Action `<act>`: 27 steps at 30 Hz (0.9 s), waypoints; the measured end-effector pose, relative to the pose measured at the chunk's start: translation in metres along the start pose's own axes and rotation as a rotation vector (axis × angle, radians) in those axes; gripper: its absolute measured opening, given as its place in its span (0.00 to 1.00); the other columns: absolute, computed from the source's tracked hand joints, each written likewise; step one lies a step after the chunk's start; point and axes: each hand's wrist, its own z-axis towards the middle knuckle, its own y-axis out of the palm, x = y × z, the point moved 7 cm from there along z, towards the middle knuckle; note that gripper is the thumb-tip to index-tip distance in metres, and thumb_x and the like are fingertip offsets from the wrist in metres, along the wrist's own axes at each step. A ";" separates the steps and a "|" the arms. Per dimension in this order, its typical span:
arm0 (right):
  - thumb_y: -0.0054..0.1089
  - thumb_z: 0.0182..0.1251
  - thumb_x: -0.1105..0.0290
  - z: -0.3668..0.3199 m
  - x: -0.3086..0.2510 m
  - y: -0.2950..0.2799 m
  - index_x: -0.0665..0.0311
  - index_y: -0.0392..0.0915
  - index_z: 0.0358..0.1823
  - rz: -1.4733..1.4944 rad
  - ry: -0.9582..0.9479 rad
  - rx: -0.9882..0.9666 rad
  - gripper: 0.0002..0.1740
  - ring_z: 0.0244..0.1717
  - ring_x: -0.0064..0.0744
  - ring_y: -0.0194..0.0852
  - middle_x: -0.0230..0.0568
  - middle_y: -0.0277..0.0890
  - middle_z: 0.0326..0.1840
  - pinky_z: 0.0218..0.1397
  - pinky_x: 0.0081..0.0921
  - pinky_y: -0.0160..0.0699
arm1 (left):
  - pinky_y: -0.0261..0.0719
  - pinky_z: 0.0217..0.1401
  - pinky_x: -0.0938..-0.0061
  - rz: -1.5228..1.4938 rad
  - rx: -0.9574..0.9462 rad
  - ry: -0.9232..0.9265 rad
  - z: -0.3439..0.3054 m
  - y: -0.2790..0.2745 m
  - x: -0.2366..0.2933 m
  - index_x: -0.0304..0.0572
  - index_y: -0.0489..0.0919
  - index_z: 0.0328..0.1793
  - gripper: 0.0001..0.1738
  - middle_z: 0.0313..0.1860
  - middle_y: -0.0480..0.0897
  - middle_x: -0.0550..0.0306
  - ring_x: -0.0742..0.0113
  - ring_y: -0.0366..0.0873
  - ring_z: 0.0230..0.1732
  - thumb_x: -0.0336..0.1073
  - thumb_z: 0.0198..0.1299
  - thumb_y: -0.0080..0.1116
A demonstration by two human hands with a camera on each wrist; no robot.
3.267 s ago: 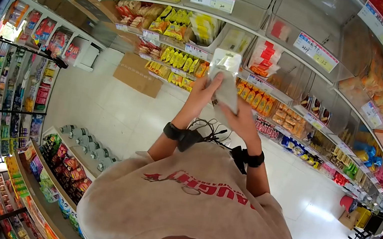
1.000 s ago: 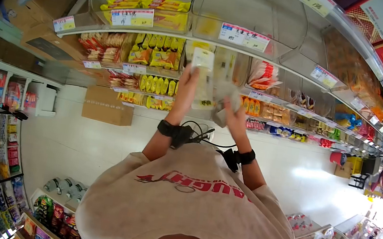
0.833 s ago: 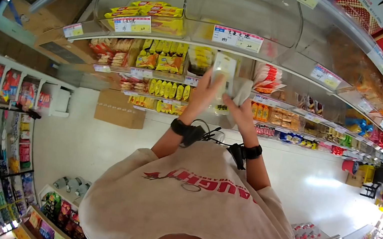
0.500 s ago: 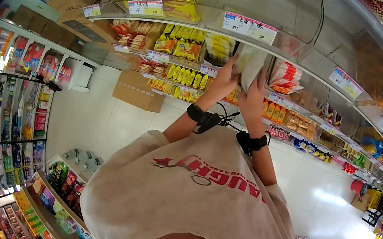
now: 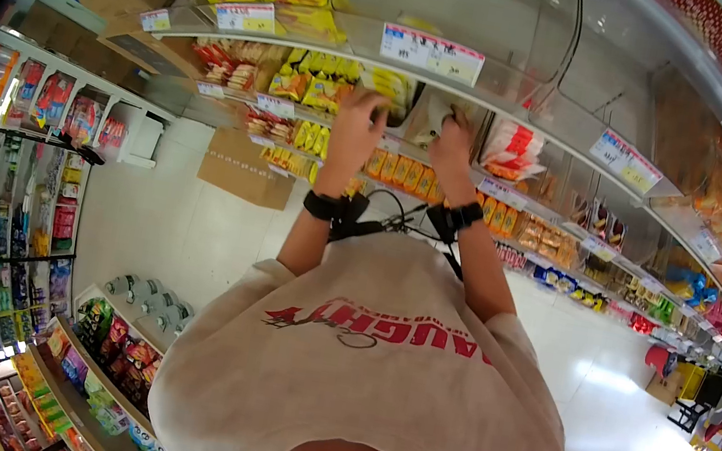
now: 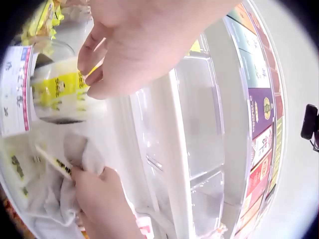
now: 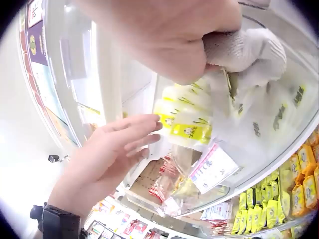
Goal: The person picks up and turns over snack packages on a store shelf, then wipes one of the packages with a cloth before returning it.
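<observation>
My left hand [image 5: 357,134] reaches to the clear shelf bin of white-and-yellow packets [image 7: 192,130]. In the right wrist view its fingers [image 7: 144,127] are nearly straight, with the tips right at the packets' edge and nothing gripped. My right hand [image 5: 454,155] is over the neighbouring bin and grips a bunched grey ribbed cloth [image 7: 249,50]. Clear packets with dark print [image 7: 279,117] lie in that bin under the cloth. One packet's thin edge [image 6: 54,162] stands tilted against the cloth by the right fingers.
A price tag [image 7: 214,167] hangs on the bin's front. Above, the upper shelf's lip with another price tag [image 5: 433,54] overhangs the hands. Red-and-white packets [image 5: 513,146] lie to the right, yellow snack packs [image 5: 313,84] to the left. A cardboard box [image 5: 246,168] stands on the floor.
Earlier my left hand held a clear packet while my right hand held the cloth against it. My left hand has let go and moved left to the white-and-yellow packets. The cloth stays in my right hand.
</observation>
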 end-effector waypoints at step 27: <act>0.57 0.80 0.65 -0.041 -0.147 -0.064 0.74 0.77 0.54 0.876 0.010 -0.115 0.16 0.43 0.30 0.76 0.45 0.80 0.46 0.51 0.30 0.77 | 0.77 0.50 0.72 -0.534 0.235 -0.187 -0.010 -0.082 0.009 0.33 0.82 0.50 0.09 0.43 0.85 0.51 0.63 0.82 0.43 0.27 0.66 0.67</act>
